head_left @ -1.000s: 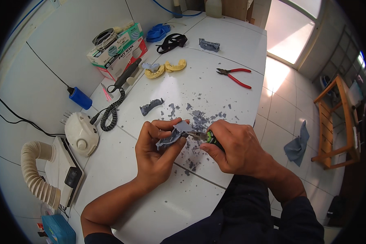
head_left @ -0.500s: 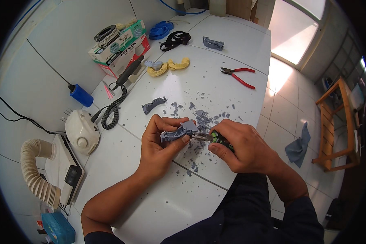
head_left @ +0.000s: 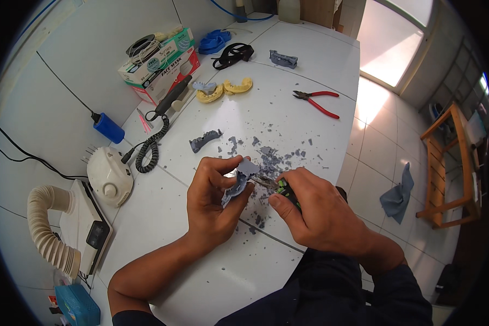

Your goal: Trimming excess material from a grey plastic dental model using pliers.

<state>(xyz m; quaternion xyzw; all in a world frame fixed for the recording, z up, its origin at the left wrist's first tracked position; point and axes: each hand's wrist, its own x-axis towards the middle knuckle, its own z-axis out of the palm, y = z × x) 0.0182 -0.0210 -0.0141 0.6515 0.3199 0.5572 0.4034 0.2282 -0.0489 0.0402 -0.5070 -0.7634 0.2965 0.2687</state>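
My left hand (head_left: 214, 198) is closed around a grey-blue dental model (head_left: 234, 187), pinching it between thumb and fingers. It is tilted, with a flat grey piece on its upper end. In my right hand (head_left: 323, 209) are pliers (head_left: 287, 190) with green and black handles. Their metal jaws touch or nearly touch the model's right side; whether they bite on it I cannot tell. Grey broken bits (head_left: 271, 160) lie scattered on the white table under and beyond my hands. Another grey dental piece (head_left: 204, 141) rests just past my left hand.
Red-handled cutters (head_left: 316, 100) lie at the far right of the table. Yellow dental models (head_left: 211, 93), a black strap (head_left: 233, 55) and another grey piece (head_left: 283, 58) are farther back. A coiled-cord handpiece (head_left: 171, 98), a white control unit (head_left: 110, 176) and a ribbed hose (head_left: 43, 223) stand left.
My left hand has turned the dental model to a steeper tilt. My right hand and the pliers have shifted slightly left and down.
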